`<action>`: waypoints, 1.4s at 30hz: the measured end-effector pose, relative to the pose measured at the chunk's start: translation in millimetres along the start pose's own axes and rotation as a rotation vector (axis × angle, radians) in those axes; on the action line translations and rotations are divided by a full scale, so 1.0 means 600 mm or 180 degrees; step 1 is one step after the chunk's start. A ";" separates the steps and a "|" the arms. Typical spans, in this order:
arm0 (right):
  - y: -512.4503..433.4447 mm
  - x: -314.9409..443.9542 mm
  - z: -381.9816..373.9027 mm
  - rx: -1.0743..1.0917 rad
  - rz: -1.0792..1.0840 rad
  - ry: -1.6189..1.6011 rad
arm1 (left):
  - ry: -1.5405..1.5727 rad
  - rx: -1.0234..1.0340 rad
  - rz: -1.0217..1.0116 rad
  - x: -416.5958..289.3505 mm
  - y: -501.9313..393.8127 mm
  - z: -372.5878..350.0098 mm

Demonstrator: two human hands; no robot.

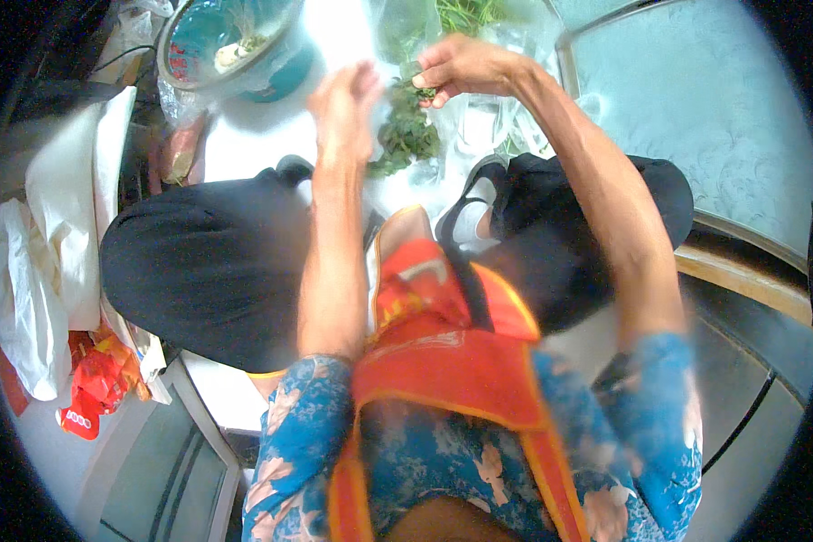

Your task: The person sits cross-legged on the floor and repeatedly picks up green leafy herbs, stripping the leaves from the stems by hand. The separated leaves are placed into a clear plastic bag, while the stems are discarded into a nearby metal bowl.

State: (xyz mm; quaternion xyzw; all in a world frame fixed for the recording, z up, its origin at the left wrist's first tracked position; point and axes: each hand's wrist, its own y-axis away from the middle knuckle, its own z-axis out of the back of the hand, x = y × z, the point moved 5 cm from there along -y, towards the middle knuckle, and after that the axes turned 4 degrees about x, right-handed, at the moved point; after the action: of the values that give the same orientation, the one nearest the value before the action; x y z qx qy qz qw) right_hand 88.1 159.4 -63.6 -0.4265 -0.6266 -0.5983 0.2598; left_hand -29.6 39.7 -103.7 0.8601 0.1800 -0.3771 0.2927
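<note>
My right hand (457, 71) pinches a small bunch of leafy greens between thumb and fingers, above a plastic bag. My left hand (345, 101) is raised beside it, blurred, its fingers bent; whether it holds anything cannot be told. Under and between the hands lies a heap of dark green leaves (408, 132) on clear plastic. Brighter green stems (471, 15) lie in a clear bag at the top. At the upper left a teal basin (281, 81) has a round, see-through vessel over or in it, with a pale root-like piece (229, 57) inside.
My knees in black trousers (210, 264) flank the work area. White plastic bags (27, 298) and red packaging (98, 379) hang at the left. A frosted glass panel (704, 115) stands at the right, above a wooden ledge (745, 281). A red apron (447, 366) covers my lap.
</note>
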 end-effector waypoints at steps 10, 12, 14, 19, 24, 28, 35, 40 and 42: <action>0.084 0.104 -0.084 -0.0264 0.0816 0.0983 | 0.2033 0.1641 0.0973 0.015 0.037 -0.068; 0.102 0.103 -0.072 -0.0564 0.0829 0.0683 | 0.1937 0.1580 0.0969 0.020 0.035 -0.065; 0.109 0.094 -0.056 -0.0857 0.0956 0.0500 | 0.1843 0.1358 0.0959 0.025 0.034 -0.065; 0.108 0.104 -0.046 -0.0969 0.0777 0.1380 | 0.2196 0.1054 0.1052 0.014 0.047 -0.084; 0.085 0.107 -0.066 -0.1271 0.1280 0.2192 | 0.1828 0.1147 0.1009 0.015 0.040 -0.080; 0.079 0.099 -0.066 -0.1398 0.1218 0.2304 | 0.2065 0.1526 0.0996 0.008 0.040 -0.078; 0.099 0.105 -0.041 -0.1650 0.0977 0.1638 | 0.2113 0.1260 0.0875 -0.019 0.057 -0.095; 0.111 0.118 -0.045 -0.1667 0.1018 0.1314 | 0.2329 0.1240 0.0996 -0.023 0.060 -0.097; 0.110 0.117 -0.044 -0.1693 0.0955 0.1395 | 0.2011 0.1085 0.0959 -0.026 0.062 -0.097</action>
State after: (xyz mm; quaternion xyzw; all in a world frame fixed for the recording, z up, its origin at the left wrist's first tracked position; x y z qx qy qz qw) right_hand 103.8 144.4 34.0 -0.4280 -0.3094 -0.7725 0.3526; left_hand 11.8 46.8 -46.7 0.9869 0.0677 -0.0710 0.1279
